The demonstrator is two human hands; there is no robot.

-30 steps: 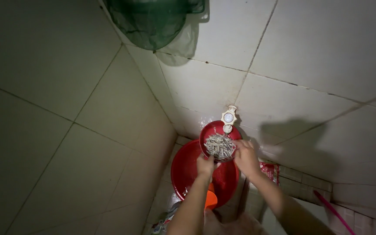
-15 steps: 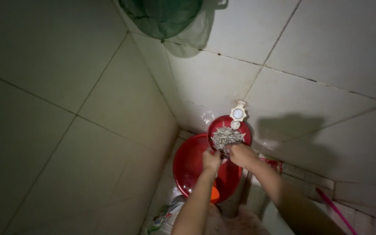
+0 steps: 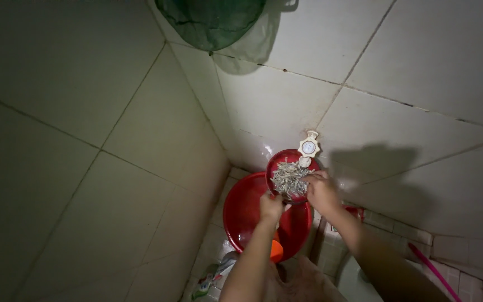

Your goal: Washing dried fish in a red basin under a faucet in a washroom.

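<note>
A small red bowl (image 3: 281, 161) full of small silvery dried fish (image 3: 288, 179) is held under a white wall tap (image 3: 308, 147). My left hand (image 3: 271, 206) grips the bowl's near rim from below. My right hand (image 3: 321, 190) rests on the bowl's right side, its fingers touching the fish. Below the bowl stands a large red basin (image 3: 243, 212) on the floor.
White tiled walls meet in a corner to the left of the tap. A green net bag (image 3: 208, 21) hangs high on the wall. An orange object (image 3: 276, 250) sits by the basin, a packet (image 3: 211, 278) lies on the floor, and a pink stick (image 3: 434, 272) leans at the right.
The view has shifted a little, so bowl and tap sit lower and further right. My hands stay on the bowl under the tap.
</note>
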